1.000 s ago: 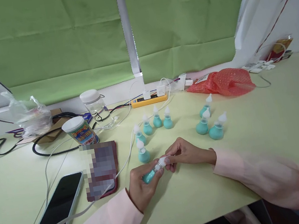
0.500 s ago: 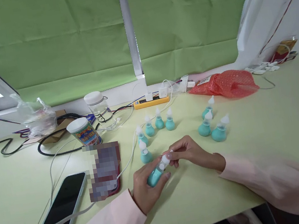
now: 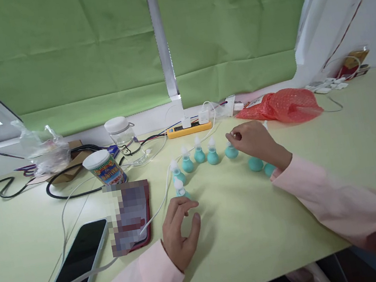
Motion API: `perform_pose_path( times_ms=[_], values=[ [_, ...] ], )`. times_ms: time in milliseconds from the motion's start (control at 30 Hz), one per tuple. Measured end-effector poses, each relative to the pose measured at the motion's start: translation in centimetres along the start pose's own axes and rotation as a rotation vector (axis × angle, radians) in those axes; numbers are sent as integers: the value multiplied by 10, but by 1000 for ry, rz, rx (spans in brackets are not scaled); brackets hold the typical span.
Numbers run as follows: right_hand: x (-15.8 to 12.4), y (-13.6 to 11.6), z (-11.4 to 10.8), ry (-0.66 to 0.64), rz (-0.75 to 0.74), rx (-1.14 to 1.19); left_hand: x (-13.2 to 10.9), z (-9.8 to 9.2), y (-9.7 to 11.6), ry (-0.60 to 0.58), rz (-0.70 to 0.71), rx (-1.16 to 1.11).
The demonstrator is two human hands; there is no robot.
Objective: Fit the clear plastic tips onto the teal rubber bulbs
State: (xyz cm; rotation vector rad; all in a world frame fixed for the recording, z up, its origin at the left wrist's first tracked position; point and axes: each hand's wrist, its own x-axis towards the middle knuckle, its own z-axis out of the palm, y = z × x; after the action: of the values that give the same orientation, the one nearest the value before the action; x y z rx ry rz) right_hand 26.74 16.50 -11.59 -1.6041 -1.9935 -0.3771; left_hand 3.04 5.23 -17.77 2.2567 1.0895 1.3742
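My right hand [image 3: 255, 142] pinches the white tip of a teal bulb nasal aspirator [image 3: 231, 152], which stands upright at the right end of a curved row. Several matching aspirators with clear necks make up that row, one of them a middle aspirator [image 3: 212, 156]. Beneath my right wrist, more teal bulbs [image 3: 256, 164] show, their upper parts partly hidden by the hand. My left hand [image 3: 180, 236] hovers low over the table with thumb and fingers apart, holding nothing. Just beyond its fingertips stands the nearest aspirator [image 3: 180, 189] of the row, its bulb partly covered.
Left of my left hand lie a red-cased phone [image 3: 134, 217] and a black phone [image 3: 75, 275], with white cables across them. A printed can [image 3: 108, 169], a clear bottle [image 3: 125, 142], a yellow power strip [image 3: 189, 129] and red bubble wrap [image 3: 281, 107] line the back.
The aspirator that was in both hands has left my left hand. My right hand has carried it forward and right to the row's end; my left hand has opened.
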Motion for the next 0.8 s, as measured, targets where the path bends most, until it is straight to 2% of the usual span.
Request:
perform_pose_path(
  times_ms=[167,333,467,567,633,700,767,800],
  values=[
    [9,12,11,-187,78,-66,1,-1,-7,130,43,80],
    [12,14,15,-253,122,-137,3,0,-10,196,38,177],
    [11,10,12,-243,128,-210,5,1,-11,232,-31,237],
    [7,7,6,-120,100,-221,5,4,-17,172,-102,206],
    [-2,3,4,41,26,-152,5,6,-24,122,-143,183],
    [-19,-6,7,206,-145,-7,4,7,-30,83,-180,145],
    [-43,-21,13,273,-394,183,4,7,-35,63,-214,83],
    [-56,-30,17,244,-509,277,3,7,-36,68,-229,50]
  ],
)
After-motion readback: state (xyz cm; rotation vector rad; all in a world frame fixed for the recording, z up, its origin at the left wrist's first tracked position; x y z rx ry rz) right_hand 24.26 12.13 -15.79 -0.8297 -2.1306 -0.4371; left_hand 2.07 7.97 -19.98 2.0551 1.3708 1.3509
